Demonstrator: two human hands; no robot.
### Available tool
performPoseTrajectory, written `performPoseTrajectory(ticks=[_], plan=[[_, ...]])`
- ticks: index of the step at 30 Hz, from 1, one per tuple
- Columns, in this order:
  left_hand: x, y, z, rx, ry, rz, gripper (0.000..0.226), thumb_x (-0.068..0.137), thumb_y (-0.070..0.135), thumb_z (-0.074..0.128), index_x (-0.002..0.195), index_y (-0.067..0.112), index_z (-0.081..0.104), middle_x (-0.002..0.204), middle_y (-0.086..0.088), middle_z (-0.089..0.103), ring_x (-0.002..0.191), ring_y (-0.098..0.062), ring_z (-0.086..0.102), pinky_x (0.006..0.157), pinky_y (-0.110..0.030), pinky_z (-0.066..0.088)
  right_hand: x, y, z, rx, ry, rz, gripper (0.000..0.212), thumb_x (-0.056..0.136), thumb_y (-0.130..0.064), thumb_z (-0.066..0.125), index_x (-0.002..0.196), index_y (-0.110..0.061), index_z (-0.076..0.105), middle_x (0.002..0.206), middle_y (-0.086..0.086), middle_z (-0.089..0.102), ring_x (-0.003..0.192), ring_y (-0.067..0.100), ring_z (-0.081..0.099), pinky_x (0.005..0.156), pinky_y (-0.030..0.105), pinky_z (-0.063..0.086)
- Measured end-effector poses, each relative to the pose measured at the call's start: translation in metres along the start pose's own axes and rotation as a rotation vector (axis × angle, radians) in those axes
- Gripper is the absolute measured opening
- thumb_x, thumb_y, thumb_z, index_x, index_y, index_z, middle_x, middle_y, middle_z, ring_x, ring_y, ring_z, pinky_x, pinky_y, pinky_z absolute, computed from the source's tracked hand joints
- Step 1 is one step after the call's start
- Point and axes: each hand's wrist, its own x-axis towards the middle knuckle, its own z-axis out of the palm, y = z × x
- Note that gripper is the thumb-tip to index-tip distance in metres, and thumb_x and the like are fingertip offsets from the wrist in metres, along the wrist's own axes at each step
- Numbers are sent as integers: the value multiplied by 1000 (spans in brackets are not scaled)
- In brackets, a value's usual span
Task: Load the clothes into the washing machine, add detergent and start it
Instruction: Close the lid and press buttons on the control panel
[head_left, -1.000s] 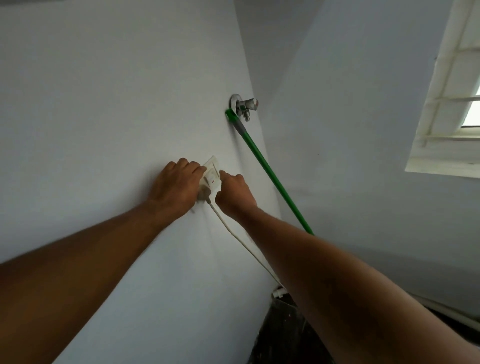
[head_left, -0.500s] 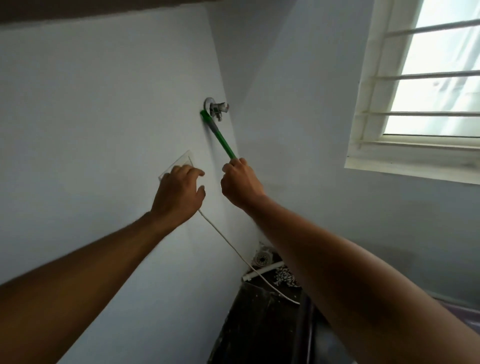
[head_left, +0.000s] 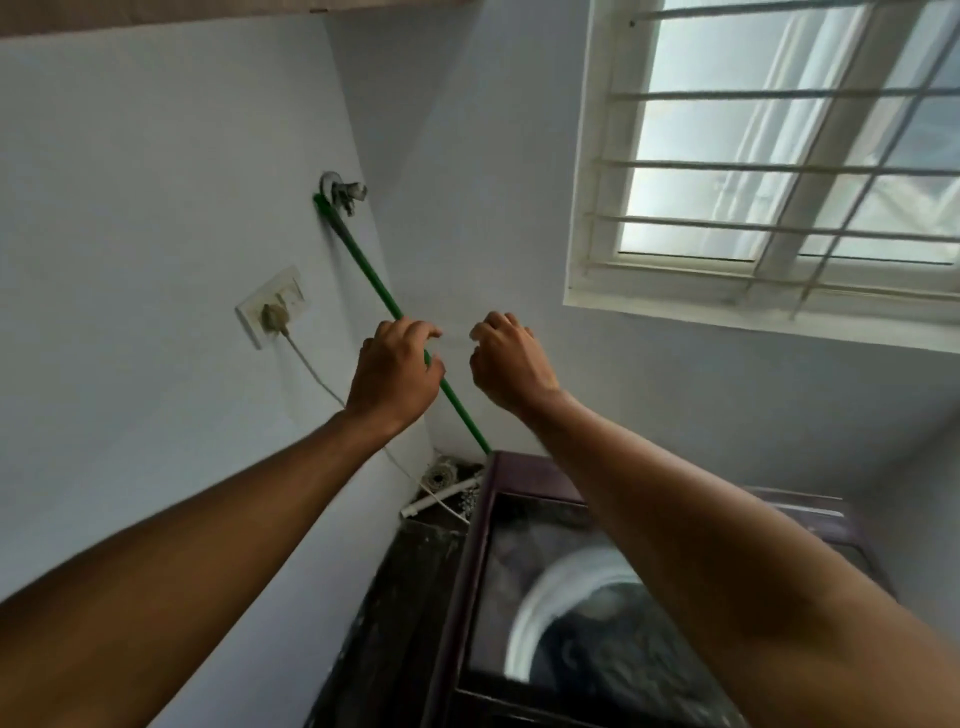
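The washing machine (head_left: 488, 519) stands at the lower right, dark maroon, with a glass lid showing the white drum rim (head_left: 540, 597) and dark contents inside. My left hand (head_left: 395, 369) hangs in the air in front of the green hose (head_left: 363, 265), fingers loosely curled, holding nothing. My right hand (head_left: 506, 358) is beside it, also loosely curled and empty. The wall socket (head_left: 272, 312) to the left has a plug in it, and a white cord (head_left: 311, 369) runs down from it toward the machine.
A metal tap (head_left: 343, 189) on the left wall feeds the green hose, which runs down behind the machine. A barred window (head_left: 779, 156) fills the upper right. A white pipe (head_left: 436, 499) and debris lie in the corner behind the machine.
Both hands have come off the wall socket and moved right and back. The view has swung right and down, bringing the washing machine and window into sight.
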Motion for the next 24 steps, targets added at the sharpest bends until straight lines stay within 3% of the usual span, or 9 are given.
performPoseTrajectory(ticks=[13, 18, 24], plan=[[-114, 149, 40, -287, -124, 9, 34, 91, 22, 64, 124, 18, 63, 124, -5, 62, 117, -24, 54, 99, -40, 47, -158, 62, -75, -100, -6, 176, 30, 91, -11, 51, 116, -5, 66, 120, 13, 62, 115, 30, 54, 91, 42, 47], [-161, 174, 44, -270, -141, 3, 30, 91, 23, 63, 119, 16, 65, 120, -7, 61, 114, -23, 53, 98, -35, 44, -216, 71, -86, -100, -26, 205, 26, 89, -12, 55, 109, -5, 69, 114, 13, 64, 111, 33, 56, 89, 45, 50], [-227, 191, 45, -264, -197, -16, 29, 89, 28, 61, 117, 21, 65, 117, 0, 60, 109, -20, 54, 95, -40, 48, -276, 65, -87, -86, 21, 178, 23, 92, -16, 52, 103, -4, 69, 106, 14, 65, 103, 34, 58, 83, 46, 52]])
